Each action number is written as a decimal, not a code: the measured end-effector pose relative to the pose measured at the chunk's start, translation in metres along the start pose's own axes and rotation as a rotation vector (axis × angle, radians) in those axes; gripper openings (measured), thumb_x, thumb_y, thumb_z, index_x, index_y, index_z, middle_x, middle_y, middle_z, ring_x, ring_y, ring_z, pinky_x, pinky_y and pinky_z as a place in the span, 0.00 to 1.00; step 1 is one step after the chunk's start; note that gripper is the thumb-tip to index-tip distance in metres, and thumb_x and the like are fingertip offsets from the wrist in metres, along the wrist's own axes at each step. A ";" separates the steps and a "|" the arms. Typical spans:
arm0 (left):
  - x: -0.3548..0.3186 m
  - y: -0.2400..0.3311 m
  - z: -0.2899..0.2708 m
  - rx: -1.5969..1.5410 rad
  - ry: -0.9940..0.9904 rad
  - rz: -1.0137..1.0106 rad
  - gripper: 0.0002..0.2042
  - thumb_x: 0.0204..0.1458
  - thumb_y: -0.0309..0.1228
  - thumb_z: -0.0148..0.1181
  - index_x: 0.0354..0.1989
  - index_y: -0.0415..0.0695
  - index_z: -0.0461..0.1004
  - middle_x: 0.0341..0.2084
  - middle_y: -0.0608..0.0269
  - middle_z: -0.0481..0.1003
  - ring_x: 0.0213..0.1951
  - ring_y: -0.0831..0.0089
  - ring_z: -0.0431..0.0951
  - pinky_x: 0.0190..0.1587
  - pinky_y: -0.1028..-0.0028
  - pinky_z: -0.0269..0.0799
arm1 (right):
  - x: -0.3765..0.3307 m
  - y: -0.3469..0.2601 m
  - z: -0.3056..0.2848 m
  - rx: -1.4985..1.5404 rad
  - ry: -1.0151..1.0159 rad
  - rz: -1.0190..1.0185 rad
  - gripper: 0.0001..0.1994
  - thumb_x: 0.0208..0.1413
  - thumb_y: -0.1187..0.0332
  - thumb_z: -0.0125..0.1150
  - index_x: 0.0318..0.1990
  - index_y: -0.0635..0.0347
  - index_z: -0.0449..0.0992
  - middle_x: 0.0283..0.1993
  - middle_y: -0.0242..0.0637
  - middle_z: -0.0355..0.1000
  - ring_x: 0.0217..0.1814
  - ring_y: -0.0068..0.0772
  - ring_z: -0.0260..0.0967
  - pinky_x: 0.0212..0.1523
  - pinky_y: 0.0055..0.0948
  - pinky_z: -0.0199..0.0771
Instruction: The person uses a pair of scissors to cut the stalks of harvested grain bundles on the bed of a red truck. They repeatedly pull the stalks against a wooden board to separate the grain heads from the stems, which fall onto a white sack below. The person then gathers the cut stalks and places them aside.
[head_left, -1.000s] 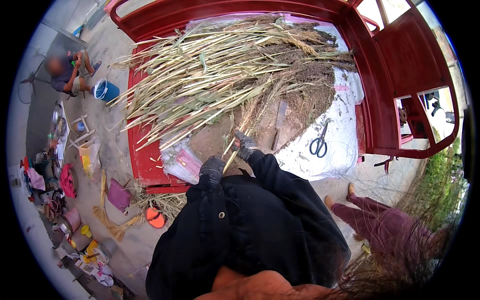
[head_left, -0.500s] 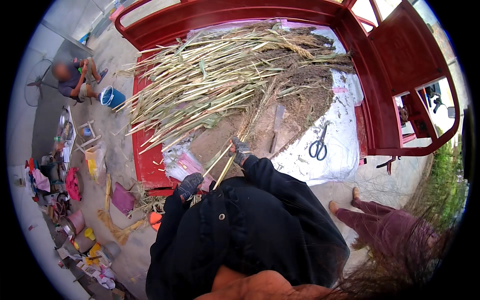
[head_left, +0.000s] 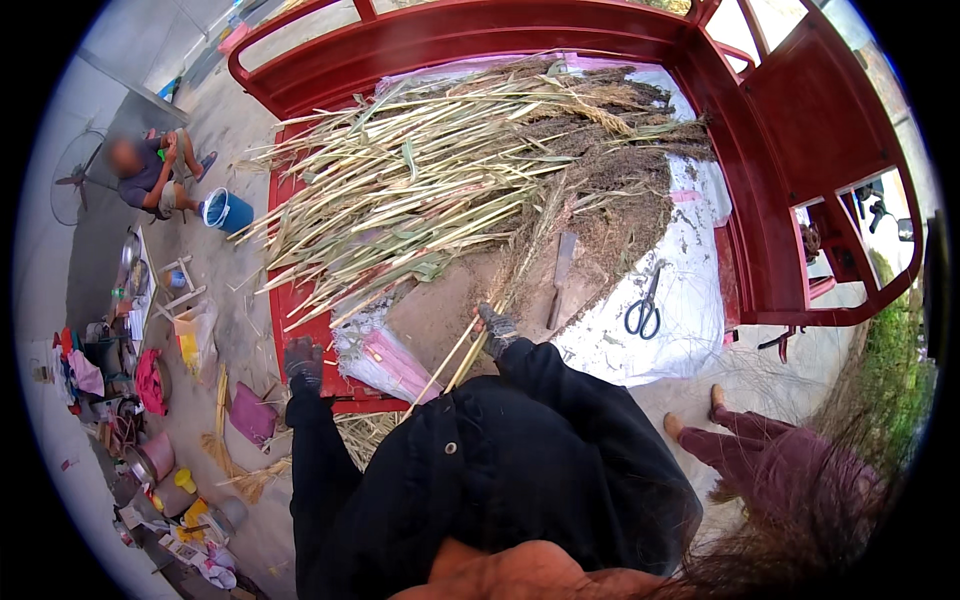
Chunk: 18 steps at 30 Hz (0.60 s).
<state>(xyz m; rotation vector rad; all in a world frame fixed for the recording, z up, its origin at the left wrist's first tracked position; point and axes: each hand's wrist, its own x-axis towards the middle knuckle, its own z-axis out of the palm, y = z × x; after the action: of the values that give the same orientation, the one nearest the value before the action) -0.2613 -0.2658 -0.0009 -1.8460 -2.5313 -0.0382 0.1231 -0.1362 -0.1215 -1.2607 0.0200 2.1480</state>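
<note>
The right hand (head_left: 497, 328), in a grey glove, is closed around a few long pale dry stalks (head_left: 462, 358) at the edge of the red cart bed (head_left: 300, 310). The gloved left hand (head_left: 303, 362) hangs beside the cart; I cannot tell its grip. Black-handled scissors (head_left: 643, 308) lie near.

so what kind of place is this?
Likely an outdoor yard for farm work: a red cart bed piled with dry stalks, bare concrete ground, grass at the edge. The right hand grips a few stalks.
</note>
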 end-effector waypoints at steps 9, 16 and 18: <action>0.168 0.247 0.101 -0.132 -0.374 0.457 0.19 0.42 0.38 0.55 0.42 0.42 0.68 0.41 0.49 0.69 0.45 0.55 0.67 0.47 0.63 0.62 | -0.062 -0.004 0.008 0.077 0.047 -0.267 0.12 0.52 0.61 0.53 0.30 0.64 0.67 0.22 0.36 0.67 0.18 0.31 0.64 0.21 0.30 0.69; 0.080 0.247 0.072 -0.561 -0.235 0.331 0.15 0.43 0.33 0.54 0.38 0.39 0.70 0.31 0.48 0.72 0.37 0.53 0.71 0.41 0.63 0.66 | -0.095 -0.053 0.003 0.302 0.047 -0.302 0.13 0.54 0.59 0.49 0.32 0.61 0.65 0.20 0.34 0.65 0.20 0.31 0.64 0.19 0.28 0.67; 0.046 0.241 0.054 -0.630 -0.226 0.278 0.15 0.42 0.32 0.55 0.38 0.38 0.70 0.30 0.48 0.72 0.37 0.53 0.71 0.41 0.64 0.66 | -0.075 -0.054 -0.004 0.397 0.013 -0.329 0.12 0.54 0.58 0.49 0.29 0.59 0.64 0.17 0.31 0.60 0.17 0.28 0.59 0.16 0.26 0.61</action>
<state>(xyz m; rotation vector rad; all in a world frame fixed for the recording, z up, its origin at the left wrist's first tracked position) -0.0453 -0.1472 -0.0499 -2.5307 -2.5644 -0.7429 0.1797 -0.1328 -0.0488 -0.9706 0.2183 1.7464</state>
